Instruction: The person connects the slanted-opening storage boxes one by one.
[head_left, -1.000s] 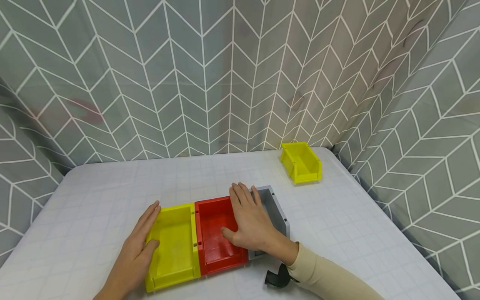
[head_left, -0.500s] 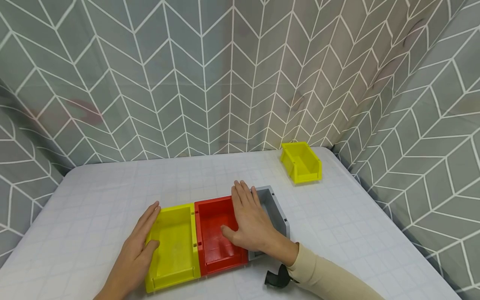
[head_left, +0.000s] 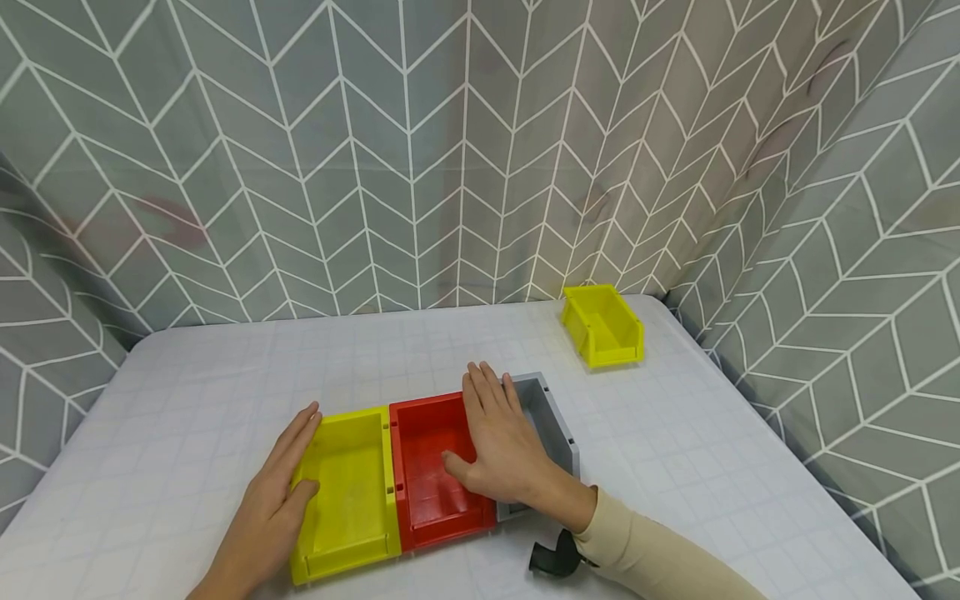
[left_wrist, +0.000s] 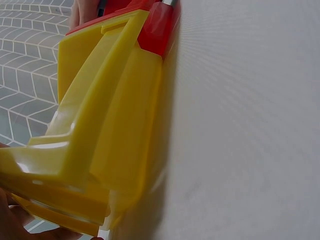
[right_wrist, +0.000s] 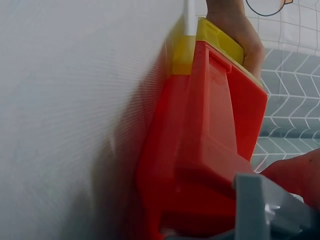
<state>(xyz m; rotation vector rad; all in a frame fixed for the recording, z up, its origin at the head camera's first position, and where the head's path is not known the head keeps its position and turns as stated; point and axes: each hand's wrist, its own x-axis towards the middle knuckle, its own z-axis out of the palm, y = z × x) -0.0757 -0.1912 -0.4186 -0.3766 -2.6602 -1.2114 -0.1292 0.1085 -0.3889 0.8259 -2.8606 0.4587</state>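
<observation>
Three plastic storage bins stand side by side on the table: a yellow bin point(head_left: 345, 492), a red bin point(head_left: 431, 458) and a grey bin point(head_left: 553, 425). Along the yellow bin's outer left wall lies my left hand point(head_left: 258, 512), fingers extended and thumb at the rim. My right hand point(head_left: 502, 446) rests over the wall between the red and grey bins. Its fingers point away from me and the thumb reaches over the red bin. That hand hides part of both bins. In the right wrist view, the red bin point(right_wrist: 172, 135) sits beside the grey bin's edge point(right_wrist: 250, 205).
A smaller yellow bin point(head_left: 603, 325) stands apart near the table's far right corner. White cloth covers the table point(head_left: 225, 367). Patterned grey curtains point(head_left: 435, 167) hang behind and at the sides. A black wrist-worn piece point(head_left: 555, 557) hangs below my right wrist.
My right hand's fingertips have shifted very slightly to the right. The left hand and all the bins stay in place.
</observation>
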